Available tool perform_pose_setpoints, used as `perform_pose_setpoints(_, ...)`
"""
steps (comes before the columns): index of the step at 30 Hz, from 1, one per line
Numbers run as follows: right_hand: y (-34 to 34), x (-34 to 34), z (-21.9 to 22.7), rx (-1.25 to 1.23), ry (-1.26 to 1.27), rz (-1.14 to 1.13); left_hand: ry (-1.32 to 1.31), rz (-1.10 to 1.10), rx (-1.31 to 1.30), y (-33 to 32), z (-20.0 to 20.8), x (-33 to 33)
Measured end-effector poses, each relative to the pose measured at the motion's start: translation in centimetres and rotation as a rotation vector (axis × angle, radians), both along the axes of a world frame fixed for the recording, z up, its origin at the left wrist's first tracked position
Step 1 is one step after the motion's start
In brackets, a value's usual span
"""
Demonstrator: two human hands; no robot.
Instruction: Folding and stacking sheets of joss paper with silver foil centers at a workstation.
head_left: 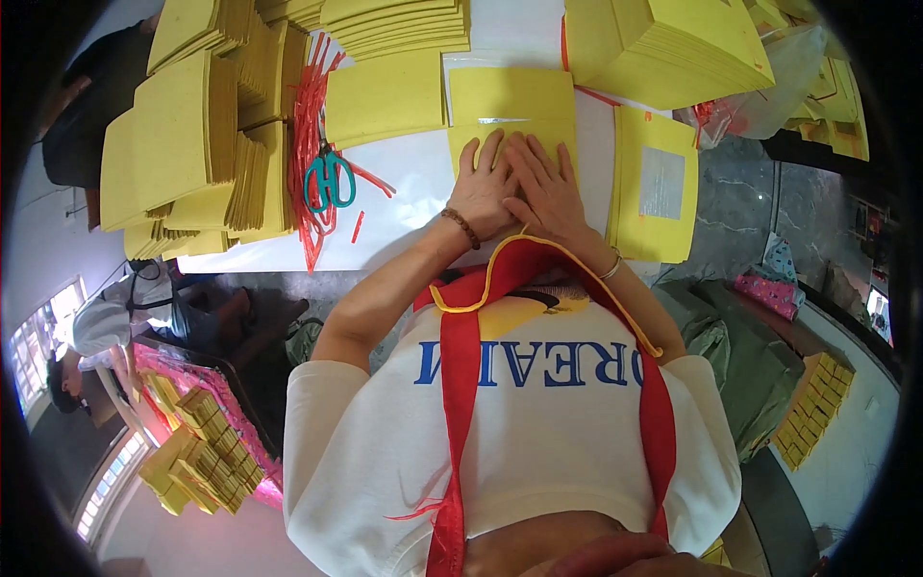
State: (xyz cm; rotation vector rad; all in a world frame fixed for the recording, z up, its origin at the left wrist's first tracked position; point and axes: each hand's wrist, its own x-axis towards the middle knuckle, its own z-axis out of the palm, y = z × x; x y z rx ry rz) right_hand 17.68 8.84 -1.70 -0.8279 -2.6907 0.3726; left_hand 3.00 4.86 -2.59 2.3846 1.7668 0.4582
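My left hand point(484, 195) and my right hand point(550, 188) lie side by side, close together, with fingers stretched out flat. Both press on a yellow paper sheet point(514, 93) that has a crease or edge across it just beyond my fingertips. Most of its near part is hidden under the hands. A flat yellow pile point(385, 101) lies directly left of the sheet. Further left, scissors with teal handles point(330, 181) rest by a bundle of red plastic strips point(310, 144). Neither hand is holding anything up.
The white table point(409, 192) carries tall stacks of yellow paper point(183, 125) at left and a thick stack point(663, 48) at the far right. Nearer on the right is a yellow pile with a pale label point(657, 183). Another person point(106, 317) works at left beside yellow bundles point(207, 447).
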Motion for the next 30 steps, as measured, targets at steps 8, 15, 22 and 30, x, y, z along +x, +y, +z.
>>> perform_pose_setpoints(8, -0.3, -0.7, 0.0, 0.021, -0.092, -0.088, -0.510, 0.082, 0.287, -2.0, -0.7, -2.0)
perform_pose_setpoints(15, -0.3, -1.3, 0.0, 0.012, -0.091, -0.115, -0.335, 0.034, 0.216, -4.7, -0.9, -3.8)
perform_pose_setpoints(22, 0.6, -0.5, -0.7, -0.093, 0.011, -0.107, -0.212, -0.024, 0.130, -4.5, 2.6, -3.0)
perform_pose_setpoints(30, 2.5, 1.6, -0.4, -1.174, 1.215, -0.327, 0.198, -0.023, 0.193, -1.8, 2.3, 0.2)
